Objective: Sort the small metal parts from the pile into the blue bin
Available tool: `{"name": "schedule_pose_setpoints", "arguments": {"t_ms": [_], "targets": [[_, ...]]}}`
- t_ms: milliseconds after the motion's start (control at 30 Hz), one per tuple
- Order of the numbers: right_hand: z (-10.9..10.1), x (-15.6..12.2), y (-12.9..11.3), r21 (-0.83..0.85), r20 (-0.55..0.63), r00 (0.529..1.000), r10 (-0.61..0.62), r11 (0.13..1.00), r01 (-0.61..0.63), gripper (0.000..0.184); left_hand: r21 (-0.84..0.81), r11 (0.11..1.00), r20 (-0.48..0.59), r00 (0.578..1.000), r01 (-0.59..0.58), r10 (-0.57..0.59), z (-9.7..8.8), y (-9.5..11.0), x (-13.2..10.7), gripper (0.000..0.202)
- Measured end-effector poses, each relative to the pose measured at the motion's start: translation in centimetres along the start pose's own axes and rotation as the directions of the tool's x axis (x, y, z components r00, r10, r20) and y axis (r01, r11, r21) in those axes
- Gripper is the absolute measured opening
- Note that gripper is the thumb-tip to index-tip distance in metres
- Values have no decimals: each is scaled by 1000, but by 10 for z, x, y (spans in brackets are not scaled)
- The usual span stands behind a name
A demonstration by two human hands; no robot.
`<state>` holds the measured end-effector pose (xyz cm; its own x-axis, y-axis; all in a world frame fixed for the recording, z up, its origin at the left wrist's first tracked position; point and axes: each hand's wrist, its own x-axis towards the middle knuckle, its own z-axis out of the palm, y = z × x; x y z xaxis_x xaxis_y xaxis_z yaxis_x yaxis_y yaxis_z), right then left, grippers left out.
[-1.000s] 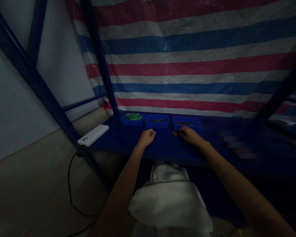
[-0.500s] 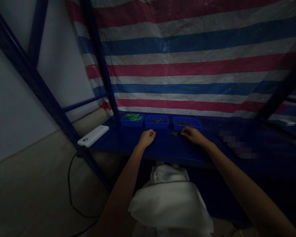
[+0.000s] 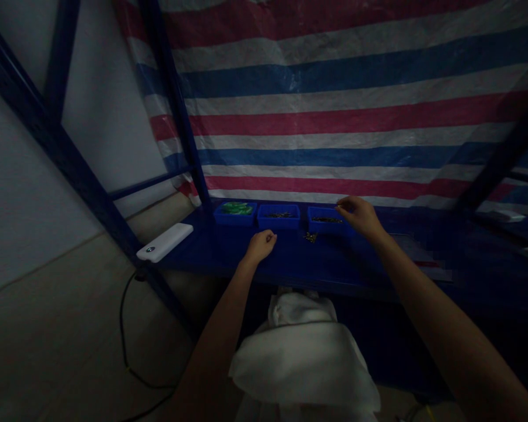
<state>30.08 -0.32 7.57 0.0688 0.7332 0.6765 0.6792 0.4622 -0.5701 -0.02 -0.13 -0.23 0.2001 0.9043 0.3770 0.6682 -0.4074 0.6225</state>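
Now the right hand (image 3: pixel 361 217) rose from the metal parts (image 3: pixel 310 237) over the right bin (image 3: pixel 321 227), grip unclear; the left hand (image 3: pixel 259 246) lay clenched on the bench (image 3: pixel 317 264).

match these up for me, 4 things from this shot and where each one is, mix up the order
Things
1. left hand
2. right hand
3. green pieces
4. loose metal bits

Places
A. raised over the rightmost blue tray
B. in the leftmost blue tray
C. lying on the blue shelf, outside the trays
D. resting as a fist on the shelf

Right pairs: 1-D, 2-A, 3-B, 4-C
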Motion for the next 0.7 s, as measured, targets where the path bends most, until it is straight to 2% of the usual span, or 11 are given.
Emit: {"name": "schedule_pose_setpoints", "arguments": {"t_ms": [67,200,300,500,600,700], "targets": [[-1,-3,-2,33,8,1000,7,999,-7,21,-1,1000,1,1000,4,-4,0,0,0,25],[1,-6,0,317,7,986,168,935,-161,29,-17,1000,3,1000,3,-3,0,1,0,25],[3,-3,8,390,-12,970,245,894,-221,31,-15,1000,3,1000,0,0,0,1,0,25],[13,4,25,235,-74,939,337,921,-312,29,-4,1000,1,1000,1,-1,0,1,0,25],[17,1,26,64,-93,953,287,957,-282,34,8,1000,4,1000,-2,2,0,1,0,25],[19,-8,18,-78,-128,978,167,981,-178,33,9,1000,6,1000,-4,4,0,2,0,25]]}}
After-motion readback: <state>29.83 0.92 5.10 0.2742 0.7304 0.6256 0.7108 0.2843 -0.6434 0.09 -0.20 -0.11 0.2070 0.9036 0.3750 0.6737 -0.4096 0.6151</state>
